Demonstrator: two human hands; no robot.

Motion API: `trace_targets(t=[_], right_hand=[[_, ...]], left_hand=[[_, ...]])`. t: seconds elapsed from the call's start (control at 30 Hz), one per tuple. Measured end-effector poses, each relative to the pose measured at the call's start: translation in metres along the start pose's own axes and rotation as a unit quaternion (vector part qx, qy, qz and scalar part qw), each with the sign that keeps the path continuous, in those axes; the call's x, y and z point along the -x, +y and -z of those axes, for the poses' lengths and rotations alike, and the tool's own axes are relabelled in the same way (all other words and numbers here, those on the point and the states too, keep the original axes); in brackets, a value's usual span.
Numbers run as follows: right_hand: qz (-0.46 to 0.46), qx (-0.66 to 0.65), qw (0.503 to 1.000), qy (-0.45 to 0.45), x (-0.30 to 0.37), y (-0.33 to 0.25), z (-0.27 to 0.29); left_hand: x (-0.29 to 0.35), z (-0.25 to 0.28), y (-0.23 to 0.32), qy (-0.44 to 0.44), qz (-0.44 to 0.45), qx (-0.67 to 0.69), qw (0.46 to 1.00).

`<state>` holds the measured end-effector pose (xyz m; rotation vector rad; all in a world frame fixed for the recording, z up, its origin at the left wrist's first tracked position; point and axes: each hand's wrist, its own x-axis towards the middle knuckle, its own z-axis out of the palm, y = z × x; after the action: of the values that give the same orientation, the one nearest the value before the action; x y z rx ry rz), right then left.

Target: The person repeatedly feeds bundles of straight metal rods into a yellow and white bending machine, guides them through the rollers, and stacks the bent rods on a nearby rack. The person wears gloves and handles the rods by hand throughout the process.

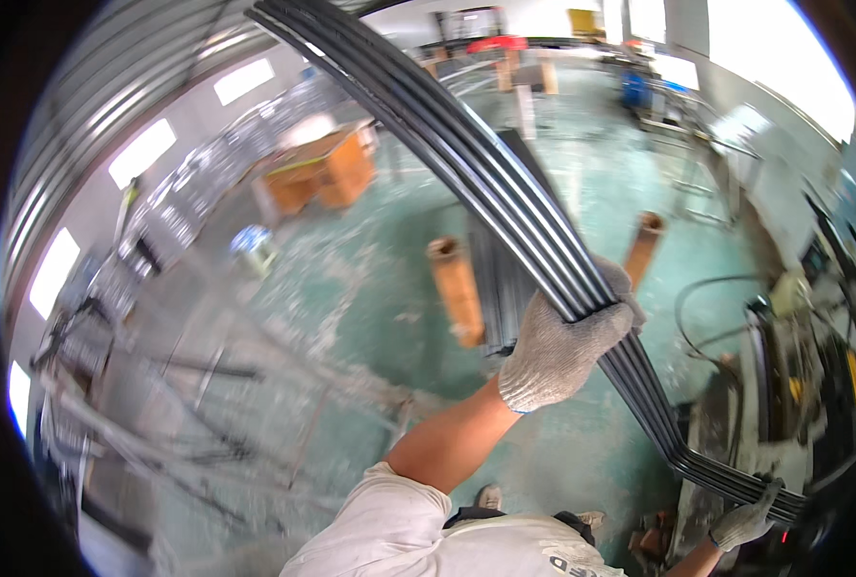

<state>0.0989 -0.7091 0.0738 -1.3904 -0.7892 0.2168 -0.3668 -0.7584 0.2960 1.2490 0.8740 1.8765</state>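
Above the green floor (351, 298), the left hand (567, 348) clasped the black pipes (509, 207) mid-length, seemingly to bear their weight, while the right hand (743, 527) gripped them near one end, probably for steadiness.

Knitted grey-beige gloves (555, 358) are worn with a cream short-sleeved shirt (370, 524) bearing dark lettering (570, 567), dark legwear (476, 515) and pale shoes (488, 497).

A workshop can be recognised: a worn green floor (370, 260), a ribbed roof (111, 87) and machinery (779, 385) are seen. Long dark bars (505, 197) are also handled.
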Motion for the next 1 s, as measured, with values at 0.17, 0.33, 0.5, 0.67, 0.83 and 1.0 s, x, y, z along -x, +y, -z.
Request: trace_targets(t=[0.17, 0.33, 0.5, 0.67, 0.83, 1.0], right_hand=[[-0.142, -0.179, 0.956, -0.185, 0.094, -0.120, -0.126], [-0.090, -0.277, 0.862, -0.415, 0.161, -0.181, -0.234], [-0.006, -0.333, 0.783, -0.526, 0.249, -0.293, -0.297], [0.211, -0.261, 0.770, -0.543, 0.346, -0.454, -0.314], [0.438, -0.358, 0.690, -0.452, 0.467, -0.641, -0.341], [0.525, -0.394, 0.589, -0.472, 0.616, -0.699, -0.329]], left_hand=[[0.102, 0.123, 0.080, 0.207, -0.084, -0.011, 0.975], [0.192, 0.171, 0.154, 0.448, -0.138, -0.071, 0.880], [0.241, 0.237, 0.200, 0.521, -0.207, -0.027, 0.827], [0.288, 0.325, 0.232, 0.540, -0.304, 0.037, 0.784], [0.324, 0.423, 0.278, 0.504, -0.323, -0.007, 0.801], [0.351, 0.528, 0.348, 0.560, -0.434, 0.000, 0.706]])
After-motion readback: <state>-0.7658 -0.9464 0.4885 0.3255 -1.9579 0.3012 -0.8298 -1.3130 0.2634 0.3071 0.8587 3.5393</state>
